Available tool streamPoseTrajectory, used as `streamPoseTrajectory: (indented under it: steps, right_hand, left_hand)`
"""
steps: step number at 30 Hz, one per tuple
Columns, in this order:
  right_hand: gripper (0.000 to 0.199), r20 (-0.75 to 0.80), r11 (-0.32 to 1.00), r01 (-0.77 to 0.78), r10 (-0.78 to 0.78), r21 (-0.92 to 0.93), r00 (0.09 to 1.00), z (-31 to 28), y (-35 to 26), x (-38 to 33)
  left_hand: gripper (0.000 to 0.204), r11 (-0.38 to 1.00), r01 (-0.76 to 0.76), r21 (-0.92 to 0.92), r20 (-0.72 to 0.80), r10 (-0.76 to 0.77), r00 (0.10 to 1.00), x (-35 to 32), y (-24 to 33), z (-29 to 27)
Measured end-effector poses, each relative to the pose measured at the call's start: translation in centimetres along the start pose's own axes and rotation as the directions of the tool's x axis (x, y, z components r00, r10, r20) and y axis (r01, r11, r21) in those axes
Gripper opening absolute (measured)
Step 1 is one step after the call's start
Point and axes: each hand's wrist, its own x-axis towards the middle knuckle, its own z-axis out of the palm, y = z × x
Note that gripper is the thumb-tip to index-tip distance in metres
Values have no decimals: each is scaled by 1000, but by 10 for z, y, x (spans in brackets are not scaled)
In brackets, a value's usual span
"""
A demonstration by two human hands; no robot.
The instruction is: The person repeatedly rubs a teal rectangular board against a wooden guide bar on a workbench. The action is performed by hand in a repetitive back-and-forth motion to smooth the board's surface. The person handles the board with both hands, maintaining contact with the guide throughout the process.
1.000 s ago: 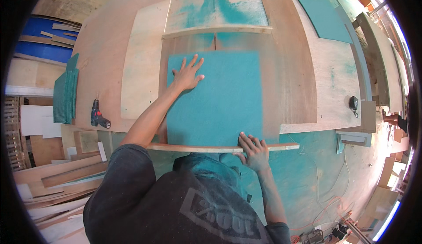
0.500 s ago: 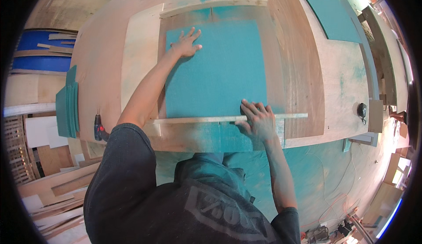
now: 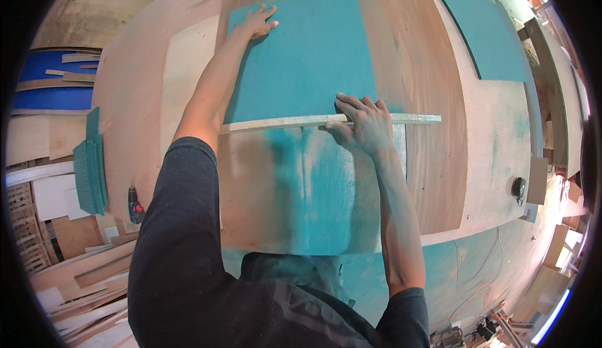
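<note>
A flat teal panel (image 3: 301, 56) lies on a larger paint-stained board on the workbench. My left hand (image 3: 256, 23) rests open with spread fingers at the panel's far left edge. Along the panel's near edge runs a narrow wooden strip (image 3: 282, 122), its right end extending past the panel. My right hand (image 3: 365, 122) grips this strip, fingertips over the panel side and thumb on the near side. Bare board with teal paint streaks (image 3: 304, 179) shows between the strip and my body.
Another teal panel (image 3: 480, 34) lies at the far right. A black tape measure (image 3: 518, 188) sits near the bench's right edge. At left are a stack of teal pieces (image 3: 89, 172) and a drill (image 3: 134, 205). Wood offcuts (image 3: 88, 285) lie lower left; cables (image 3: 480, 291) lie lower right.
The teal panel and near wooden strip have slid away from me across the board, with both hands moving along. More painted board shows on the near side. The view has also shifted.
</note>
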Motion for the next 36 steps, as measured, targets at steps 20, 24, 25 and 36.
streamPoseTrajectory:
  steps: [20, 24, 25, 36]
  right_hand:
    - [49, 72, 996, -94, 95, -7, 993, 5, 42, 100]
    - [52, 105, 995, -96, 98, -27, 990, -4, 19, 44]
    - [51, 88, 996, -81, 83, -24, 993, -2, 13, 25]
    - [53, 88, 998, -63, 62, 12, 994, -20, -101, -238]
  left_hand:
    - [73, 979, 178, -98, -78, -185, 980, -48, 45, -24]
    - [72, 976, 176, -125, -10, -179, 984, -116, 69, -24]
    - [72, 975, 180, -129, -8, -182, 983, -137, 72, -21]
    - [73, 974, 156, -162, 51, -150, 987, -413, 125, 46]
